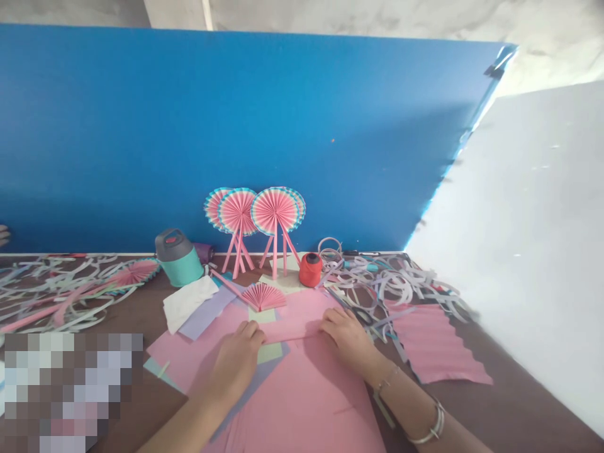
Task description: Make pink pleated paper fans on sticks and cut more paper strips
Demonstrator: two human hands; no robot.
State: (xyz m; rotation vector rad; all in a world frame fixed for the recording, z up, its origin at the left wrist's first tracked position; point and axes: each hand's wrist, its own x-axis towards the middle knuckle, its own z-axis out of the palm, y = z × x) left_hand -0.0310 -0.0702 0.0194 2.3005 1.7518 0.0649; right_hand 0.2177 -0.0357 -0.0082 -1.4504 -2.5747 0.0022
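My left hand and my right hand grip the two ends of a folded strip of pink paper, fingers closed on it. The strip lies level over a pile of pink paper sheets. Just behind it rests a small pleated pink fan, partly spread. Under the strip, a pale green sheet shows. To the right of my right hand lies a pleated pink sheet with a wavy edge.
Round pink paper fans on paper sticks lean against the blue board. A teal container and a red round object stand before it. Tangled paper strips lie at right and left. Another person's hand shows at far left.
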